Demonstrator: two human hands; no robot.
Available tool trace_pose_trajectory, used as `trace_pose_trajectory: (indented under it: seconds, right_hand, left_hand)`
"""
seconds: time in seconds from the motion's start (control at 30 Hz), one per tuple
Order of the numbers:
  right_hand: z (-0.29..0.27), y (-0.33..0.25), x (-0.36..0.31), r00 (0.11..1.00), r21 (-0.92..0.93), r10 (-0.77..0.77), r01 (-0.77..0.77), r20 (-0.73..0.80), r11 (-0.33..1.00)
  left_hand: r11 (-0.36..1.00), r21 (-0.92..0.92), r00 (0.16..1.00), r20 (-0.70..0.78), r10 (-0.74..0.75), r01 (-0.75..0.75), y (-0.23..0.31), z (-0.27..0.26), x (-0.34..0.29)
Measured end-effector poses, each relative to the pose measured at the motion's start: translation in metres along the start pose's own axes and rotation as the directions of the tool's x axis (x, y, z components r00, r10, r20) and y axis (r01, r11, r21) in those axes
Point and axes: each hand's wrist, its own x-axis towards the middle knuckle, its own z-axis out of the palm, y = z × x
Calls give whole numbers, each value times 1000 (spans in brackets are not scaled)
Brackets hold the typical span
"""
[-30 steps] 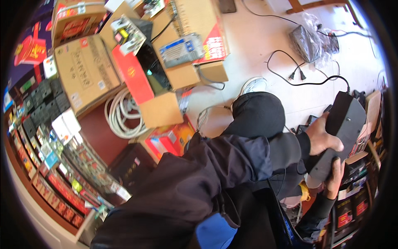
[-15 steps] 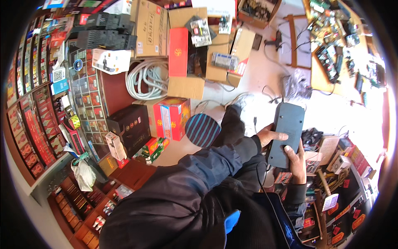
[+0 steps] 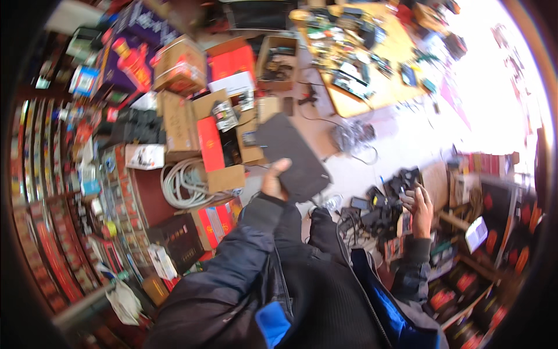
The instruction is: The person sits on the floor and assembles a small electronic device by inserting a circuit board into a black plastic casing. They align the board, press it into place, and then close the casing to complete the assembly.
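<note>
A flat, dark grey rectangular case (image 3: 293, 154) slants in front of me, held at its lower left side by my left hand (image 3: 274, 180). The thumb lies over its face, and the other fingers are hidden beneath it. Away from the case, my right hand (image 3: 417, 212) is raised at the right, beside a pile of black devices and cables (image 3: 381, 212). Its fingers are bent together, with a thin bit showing at their tips, too small and blurred to name.
A yellow table (image 3: 378, 96) strewn with electronic parts stands ahead. Open cardboard boxes (image 3: 177, 125) and a coiled pale hose (image 3: 183, 185) lie to the left, near a glass display case (image 3: 125, 212). Bagged clear plastic (image 3: 354, 136) rests on the floor.
My right hand has let go of the case and moved right. My left hand has carried the case leftward and tilted it. The view has shifted toward the table.
</note>
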Motion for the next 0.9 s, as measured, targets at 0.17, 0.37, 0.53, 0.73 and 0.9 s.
trace_pose_trajectory:
  seconds: [0.17, 0.37, 0.53, 0.73, 0.9]
  right_hand:
    - [-155, 101, -46, 937, 53, 105, -93, -334, 994]
    - [-288, 240, -112, 699, 206, 321, -246, -639, 947]
    - [-324, 298, -131, 604, 349, 495, -352, -624, 869]
    - [-310, 286, -102, 726, 212, 405, -347, -557, 914]
    - [-299, 247, -72, 734, 211, 390, -329, -556, 920]
  left_hand:
    - [962, 146, 970, -51, 239, -230, 0, 19, -34]
    - [942, 137, 952, 31, 305, -306, 4, 37, -55]
    - [953, 128, 961, 61, 270, -275, 10, 47, -63]
    - [954, 170, 969, 20, 247, -247, -6, 56, -46]
    - [960, 145, 970, -12, 244, -240, -15, 80, -18]
